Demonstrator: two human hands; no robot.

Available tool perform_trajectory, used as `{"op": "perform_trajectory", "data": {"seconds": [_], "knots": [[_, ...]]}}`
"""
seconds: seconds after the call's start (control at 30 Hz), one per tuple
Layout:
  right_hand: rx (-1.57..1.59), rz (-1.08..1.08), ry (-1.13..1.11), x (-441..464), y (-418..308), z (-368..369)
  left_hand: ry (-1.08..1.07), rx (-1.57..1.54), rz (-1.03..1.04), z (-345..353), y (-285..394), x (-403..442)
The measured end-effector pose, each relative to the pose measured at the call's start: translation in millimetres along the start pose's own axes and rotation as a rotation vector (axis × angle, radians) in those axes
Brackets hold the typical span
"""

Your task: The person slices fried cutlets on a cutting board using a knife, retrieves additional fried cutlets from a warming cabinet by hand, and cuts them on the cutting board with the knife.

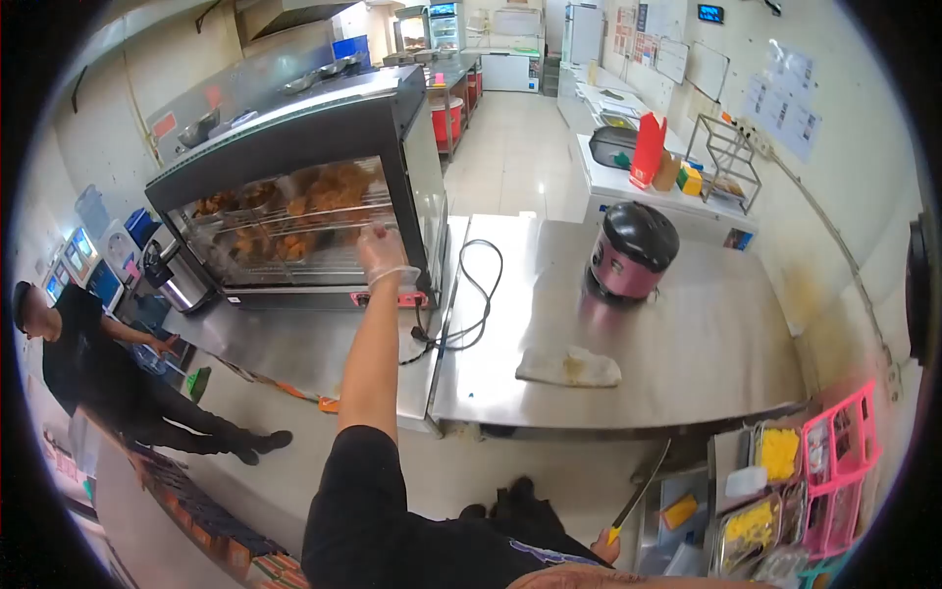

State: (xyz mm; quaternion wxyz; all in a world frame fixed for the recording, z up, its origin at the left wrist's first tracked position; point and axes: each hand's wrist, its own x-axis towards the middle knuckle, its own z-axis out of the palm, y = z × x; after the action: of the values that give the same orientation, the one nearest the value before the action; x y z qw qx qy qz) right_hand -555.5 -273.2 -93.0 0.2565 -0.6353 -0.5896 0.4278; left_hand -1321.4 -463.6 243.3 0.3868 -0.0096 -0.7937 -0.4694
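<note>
Knife point(640, 496) in right hand point(605, 547), left hand point(378, 253) by cabinet point(294, 126)

1. From where I stand, the one camera rides on the wearer's head, in front of a large, black-framed, glass-fronted warming cabinet point(285, 152).
2. It faces forward and tips down, so the cabinet's front and top both show, with the pale floor point(285, 407) below them.
3. Nearest the lens, below the cabinet, is the wearer's short black cloth sleeve point(358, 481); the cabinet stands at arm's length.
4. The view is very wide and bowed, dark at the corners, spreading right of the cabinet over a shiny stainless-steel counter point(706, 344).
5. Beyond the cabinet, it reaches a distant white, boxy unit point(508, 75).
</note>
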Motion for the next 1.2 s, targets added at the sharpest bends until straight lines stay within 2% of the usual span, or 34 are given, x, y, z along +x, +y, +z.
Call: {"op": "perform_trajectory", "data": {"seconds": [0.03, 0.13, 0.23, 0.27, 0.33, 0.37, 0.4, 0.53, 0.67, 0.77, 0.87, 0.97, 1.07, 1.13, 1.2], "knots": [[0.053, 0.087, -0.064, 15.7, -3.1, 8.4, 0.010, -0.015, -0.074, 10.3, 6.4, 15.8], [-0.116, -0.294, 0.030, 57.6, 30.2, 46.1, 0.095, 0.057, -0.053, 22.7, 12.2, 27.6], [-0.247, -0.084, 0.103, 95.4, 55.9, 91.1, 0.062, -0.141, -0.110, 28.7, 10.2, 31.0], [-0.100, -0.078, 0.047, 89.0, 12.1, 93.9, 0.081, -0.160, -0.103, 32.0, 8.2, 31.5], [-0.199, -0.072, -0.021, 126.1, 17.1, 111.1, 0.126, -0.204, -0.099, 38.2, 5.3, 31.9], [-0.251, -0.066, -0.055, 143.6, 27.7, 123.2, 0.145, -0.177, -0.083, 39.7, 2.0, 34.7], [-0.083, -0.206, -0.013, 156.4, 39.7, 136.2, 0.164, -0.146, -0.071, 38.8, -3.1, 37.0], [-0.156, -0.337, 0.088, 154.3, -22.3, 147.0, 0.221, 0.033, 0.001, 21.2, -40.3, 60.8], [-0.196, -0.239, 0.086, 141.2, -59.5, 150.7, 0.222, 0.077, -0.098, -5.4, -77.7, 98.9], [-0.218, -0.170, 0.073, 126.5, -74.7, 150.6, 0.307, 0.101, -0.093, -15.7, -102.8, 116.8], [-0.222, -0.118, 0.075, 111.7, -88.3, 152.9, 0.368, 0.367, 0.398, -27.3, -43.3, 101.5], [-0.206, -0.065, 0.076, 96.1, -99.6, 157.8, -0.073, 0.244, 0.683, 0.6, 6.1, 116.9], [-0.164, 0.003, 0.081, 82.4, -113.2, 168.8, -0.536, 1.087, 0.163, 44.3, 16.1, 183.2], [-0.117, 0.055, 0.089, 74.4, -120.6, 176.4, -0.429, 1.128, 0.222, 42.4, 25.5, 201.2], [-0.085, 0.113, 0.109, 64.0, -133.3, 181.7, -0.442, 1.123, 0.195, 48.9, 24.2, 219.9]]}}
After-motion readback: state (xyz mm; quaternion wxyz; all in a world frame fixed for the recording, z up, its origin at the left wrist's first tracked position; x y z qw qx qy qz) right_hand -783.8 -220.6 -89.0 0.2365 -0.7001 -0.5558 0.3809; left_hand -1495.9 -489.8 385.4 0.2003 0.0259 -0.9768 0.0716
